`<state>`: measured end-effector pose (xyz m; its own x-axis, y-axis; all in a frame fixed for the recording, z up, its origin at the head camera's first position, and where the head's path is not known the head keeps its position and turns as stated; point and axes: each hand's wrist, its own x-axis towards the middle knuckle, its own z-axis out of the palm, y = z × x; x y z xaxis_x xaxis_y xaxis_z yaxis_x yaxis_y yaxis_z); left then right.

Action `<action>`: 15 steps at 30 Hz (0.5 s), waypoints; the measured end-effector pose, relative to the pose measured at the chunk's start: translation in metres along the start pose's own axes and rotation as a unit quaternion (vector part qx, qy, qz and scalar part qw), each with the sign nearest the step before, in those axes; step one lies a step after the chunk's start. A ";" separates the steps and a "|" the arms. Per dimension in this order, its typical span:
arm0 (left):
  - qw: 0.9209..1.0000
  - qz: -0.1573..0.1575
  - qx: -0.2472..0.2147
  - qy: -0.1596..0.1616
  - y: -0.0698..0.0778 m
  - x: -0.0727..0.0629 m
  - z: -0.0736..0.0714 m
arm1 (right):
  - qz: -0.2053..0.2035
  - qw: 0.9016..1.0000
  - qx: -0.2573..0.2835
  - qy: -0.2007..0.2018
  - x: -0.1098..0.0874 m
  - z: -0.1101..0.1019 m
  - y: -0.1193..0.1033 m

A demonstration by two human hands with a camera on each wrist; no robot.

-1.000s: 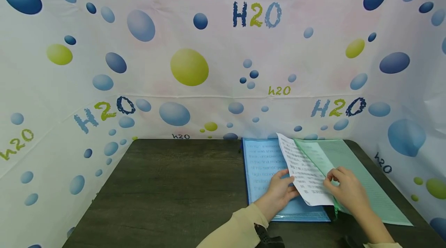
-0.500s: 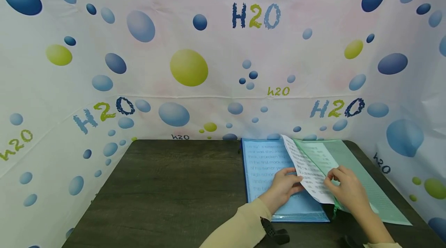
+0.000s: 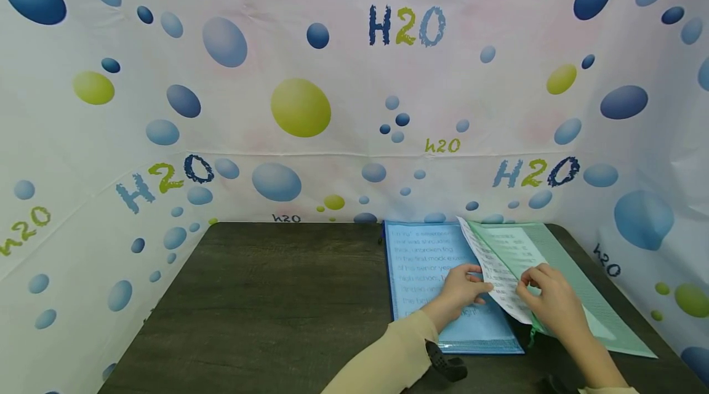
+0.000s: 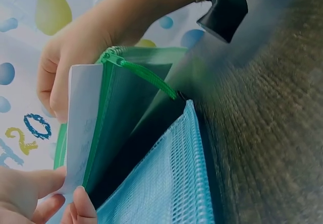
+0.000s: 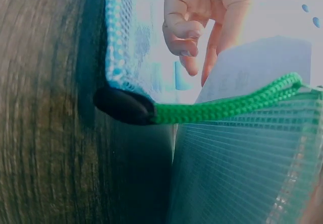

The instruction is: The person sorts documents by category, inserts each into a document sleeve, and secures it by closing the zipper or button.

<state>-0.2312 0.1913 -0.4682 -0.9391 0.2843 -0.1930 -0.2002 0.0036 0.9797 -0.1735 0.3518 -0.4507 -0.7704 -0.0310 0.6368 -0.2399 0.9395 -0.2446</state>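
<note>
A printed white sheet of paper point(image 3: 501, 286) sits partly inside a green mesh zipper pouch point(image 3: 604, 308); part of it shows through the green. My left hand point(image 3: 460, 292) pinches the sheet's left edge between thumb and fingers, also seen in the left wrist view, where the paper point(image 4: 83, 128) stands in the pouch's opening. My right hand point(image 3: 551, 301) pinches the pouch's upper layer near its zipped edge and lifts it. From the zipper hangs a green cord pull point(image 5: 217, 110) with a black tip.
A blue mesh zipper pouch point(image 3: 423, 277) holding a page of large print lies flat under my left hand, overlapping the green pouch's left side. Both lie on the right of the dark wooden table point(image 3: 266, 301). A patterned curtain point(image 3: 354, 74) stands behind.
My left hand has moved right with the sheet, which has slid deeper into the green pouch. More of the blue pouch's page shows. My right hand has stayed almost in place.
</note>
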 end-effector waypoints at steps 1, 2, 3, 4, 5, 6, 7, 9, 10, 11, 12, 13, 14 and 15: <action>1.000 0.002 0.015 0.000 0.000 0.000 0.001 | 0.000 1.000 0.001 0.000 0.000 0.000 0.000; 0.999 0.005 0.031 -0.002 0.001 0.001 0.001 | -0.002 1.000 0.000 0.000 0.000 0.000 0.000; 0.999 0.010 0.051 -0.004 0.001 0.001 0.001 | -0.003 1.000 -0.002 0.000 0.000 0.000 0.000; 0.997 0.013 0.072 -0.007 0.002 0.002 0.002 | -0.005 1.000 -0.002 0.001 0.000 0.000 0.001; 0.996 0.018 0.090 -0.010 0.003 0.003 0.002 | -0.007 1.000 -0.004 0.001 0.000 0.000 0.001; 0.993 0.023 0.111 -0.013 0.003 0.004 0.002 | -0.009 1.000 -0.004 0.003 0.000 0.000 0.001; 0.990 0.029 0.135 -0.016 0.004 0.005 0.003 | -0.012 1.000 -0.005 0.005 0.000 0.000 0.002; 0.982 0.043 0.181 -0.018 0.005 0.007 0.004 | -0.018 1.000 -0.005 0.007 0.000 0.001 0.002; 0.977 0.049 0.205 -0.016 0.005 0.007 0.004 | -0.020 1.000 -0.004 0.008 0.000 0.001 0.003; 0.972 0.057 0.229 -0.015 0.005 0.009 0.005 | -0.021 1.000 -0.004 0.009 0.000 0.002 0.003; 0.965 0.063 0.255 -0.013 0.005 0.009 0.006 | -0.024 1.000 -0.003 0.010 0.000 0.002 0.003; 0.958 0.069 0.279 -0.011 0.005 0.010 0.007 | -0.026 1.000 -0.003 0.012 0.000 0.002 0.003; 0.952 0.072 0.297 -0.008 0.005 0.011 0.008 | -0.029 0.999 -0.002 0.012 0.000 0.002 0.003; 0.945 0.077 0.318 -0.006 0.005 0.012 0.009 | -0.033 0.999 -0.001 0.014 0.000 0.002 0.003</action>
<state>-0.2411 0.2035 -0.4650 -0.9398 0.3383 -0.0493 0.1497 0.5369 0.8303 -0.1755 0.3540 -0.4526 -0.7361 -0.0837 0.6717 -0.2882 0.9367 -0.1991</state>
